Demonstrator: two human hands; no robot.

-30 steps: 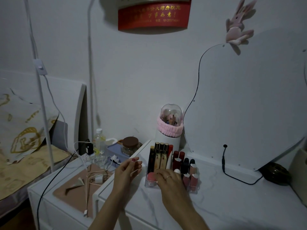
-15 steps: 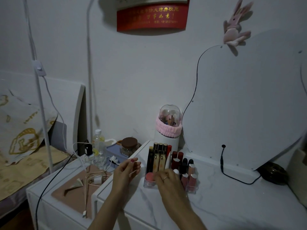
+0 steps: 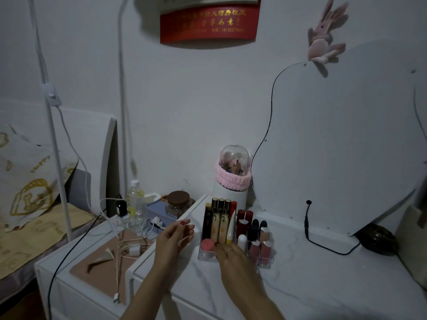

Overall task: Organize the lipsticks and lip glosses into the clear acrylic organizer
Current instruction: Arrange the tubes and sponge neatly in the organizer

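The clear acrylic organizer (image 3: 205,257) stands on the white marble-pattern tabletop (image 3: 312,273). It holds gold lipstick tubes (image 3: 219,219) at the back left, dark red lipsticks (image 3: 245,218), black ones (image 3: 257,227), pink lip glosses (image 3: 265,249), a white tube (image 3: 242,240) and a round pink cap (image 3: 207,244). My right hand (image 3: 233,256) lies against the organizer's front row, its fingertips hidden among the tubes. My left hand (image 3: 174,236) hovers just left of the organizer, fingers relaxed and spread, holding nothing.
A white canister with a pink band and clear dome (image 3: 232,181) stands behind the organizer. A large white board (image 3: 335,146) leans at the right, with a black cable (image 3: 308,227) trailing from it. The lower side table (image 3: 76,252) at the left carries cables, a bottle (image 3: 135,202) and a jar (image 3: 178,203).
Both hands keep nearly the same places at the organizer. Only the view has shifted slightly.
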